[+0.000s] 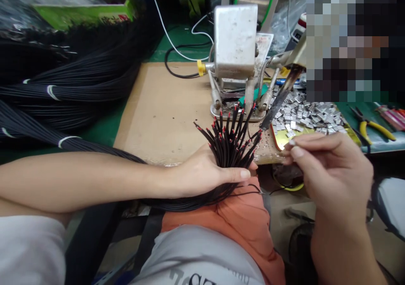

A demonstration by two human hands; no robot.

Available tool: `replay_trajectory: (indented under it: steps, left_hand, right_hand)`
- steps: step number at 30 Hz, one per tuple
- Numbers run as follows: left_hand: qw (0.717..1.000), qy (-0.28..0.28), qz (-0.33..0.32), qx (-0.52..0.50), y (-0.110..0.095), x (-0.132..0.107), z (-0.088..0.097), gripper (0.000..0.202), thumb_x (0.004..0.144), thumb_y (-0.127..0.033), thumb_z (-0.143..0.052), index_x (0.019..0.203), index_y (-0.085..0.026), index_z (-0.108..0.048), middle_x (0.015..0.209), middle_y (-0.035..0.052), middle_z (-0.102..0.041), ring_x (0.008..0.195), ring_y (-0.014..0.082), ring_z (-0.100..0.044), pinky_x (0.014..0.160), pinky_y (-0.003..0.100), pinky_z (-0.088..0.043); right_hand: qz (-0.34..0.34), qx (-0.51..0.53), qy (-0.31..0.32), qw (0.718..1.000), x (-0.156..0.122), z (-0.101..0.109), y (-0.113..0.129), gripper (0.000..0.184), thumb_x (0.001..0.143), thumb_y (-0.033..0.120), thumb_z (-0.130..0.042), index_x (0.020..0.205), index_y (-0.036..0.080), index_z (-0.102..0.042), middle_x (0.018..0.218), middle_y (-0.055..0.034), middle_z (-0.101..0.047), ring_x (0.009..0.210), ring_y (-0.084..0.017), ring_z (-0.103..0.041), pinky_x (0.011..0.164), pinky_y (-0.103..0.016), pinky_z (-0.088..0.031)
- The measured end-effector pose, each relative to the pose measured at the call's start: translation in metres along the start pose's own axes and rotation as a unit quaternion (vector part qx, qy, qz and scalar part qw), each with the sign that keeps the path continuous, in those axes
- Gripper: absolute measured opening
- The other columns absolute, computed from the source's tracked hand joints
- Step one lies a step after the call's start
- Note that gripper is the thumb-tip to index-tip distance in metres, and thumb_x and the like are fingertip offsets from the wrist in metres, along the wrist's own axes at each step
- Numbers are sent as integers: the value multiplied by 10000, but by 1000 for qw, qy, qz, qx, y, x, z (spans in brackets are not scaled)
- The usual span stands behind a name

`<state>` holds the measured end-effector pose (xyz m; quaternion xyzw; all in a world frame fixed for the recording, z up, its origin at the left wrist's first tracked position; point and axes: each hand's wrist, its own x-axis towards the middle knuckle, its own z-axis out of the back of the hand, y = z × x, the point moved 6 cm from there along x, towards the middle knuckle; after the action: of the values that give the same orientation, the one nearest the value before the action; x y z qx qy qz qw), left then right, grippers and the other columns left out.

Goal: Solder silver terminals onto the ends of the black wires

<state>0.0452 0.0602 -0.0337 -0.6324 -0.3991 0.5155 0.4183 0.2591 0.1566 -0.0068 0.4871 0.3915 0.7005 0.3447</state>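
My left hand (205, 171) is closed around a bundle of thin black wires (232, 139) whose stripped red-tipped ends fan upward. The rest of the bundle trails back under my forearm. My right hand (329, 167) is just to the right, thumb and fingers pinched together on something too small to make out. Directly behind the wire ends stands a small grey metal machine (236, 40) with bent nozzles over a worn base plate. A dark soldering iron (280, 99) slants down to the right of the wire tips.
Several small silver metal parts (306, 116) lie heaped at the right on a gold tray. Yellow-handled pliers (373, 125) rest on the green mat. Large tied bundles of black cable (63, 91) fill the left. The brown cardboard work surface (161, 112) lies in the middle.
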Motion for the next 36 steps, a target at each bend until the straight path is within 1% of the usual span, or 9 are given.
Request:
replay_trajectory:
  steps: [4,7,11,14,17,20,24,32,36]
  left_hand:
    - [998,-8,-12,60,-4,-1,-2,221,943,-322,-849,1110,-178,-844,961,11,-875,957,203,-809,1002,349,-628]
    - [996,-14,-30,80,-10,-1,-4,107,936,-281,-820,991,-189,-828,872,-12,-828,1008,209,-796,1019,334,-614]
    - [995,-13,-48,91,-16,-1,-6,107,929,-274,-806,857,-197,-785,776,-23,-761,1025,215,-775,995,319,-603]
    - [994,-19,-55,98,-17,-2,-5,129,919,-250,-804,811,-198,-755,765,-33,-736,945,189,-751,933,293,-597]
    - [996,-34,-51,64,-16,-2,-2,124,908,-264,-844,888,-182,-753,782,-44,-733,774,134,-694,786,246,-580]
    - [999,-17,-32,28,-14,-2,-3,171,927,-271,-844,857,-161,-733,711,-42,-703,682,107,-646,690,212,-545]
    - [1000,-1,-9,2,-11,-2,-9,156,961,-223,-782,835,-155,-721,685,-35,-694,657,98,-638,657,193,-532]
    - [999,-24,-14,26,-12,-1,-7,116,943,-171,-776,833,-157,-739,697,-35,-693,669,106,-607,660,205,-516]
    - [998,-15,-41,41,-17,-1,-7,143,936,-147,-763,795,-160,-737,717,-42,-693,700,99,-612,689,195,-513]
  right_hand:
    - [-18,28,121,992,-12,-26,14,223,952,48,-792,930,267,-827,963,-16,-791,853,-143,-785,711,-222,-672]
    - [-80,65,153,983,-15,-39,13,223,947,62,-788,979,273,-852,946,9,-821,784,-107,-806,718,-178,-680]
    - [-138,92,158,973,-16,-47,8,130,863,142,-887,927,250,-854,885,2,-833,744,-126,-819,675,-175,-675]
    - [-136,76,148,977,-16,-45,6,104,855,148,-874,846,242,-831,815,3,-811,700,-122,-787,626,-172,-633]
    - [-134,62,153,977,-16,-45,4,80,865,179,-870,850,244,-827,810,0,-806,681,-129,-760,615,-203,-611]
    - [-98,36,145,984,-14,-44,8,94,857,160,-857,841,246,-823,819,7,-796,707,-118,-740,648,-199,-592]
    - [-87,9,162,983,-10,-44,10,112,843,143,-837,801,241,-804,805,15,-783,721,-112,-723,656,-196,-561]
    - [-195,124,220,948,-11,-45,-11,153,767,220,-944,700,238,-807,724,11,-755,664,-111,-672,645,-220,-527]
    - [-191,104,229,949,-12,-45,-9,154,781,235,-940,710,242,-803,735,12,-751,671,-117,-667,633,-225,-517]
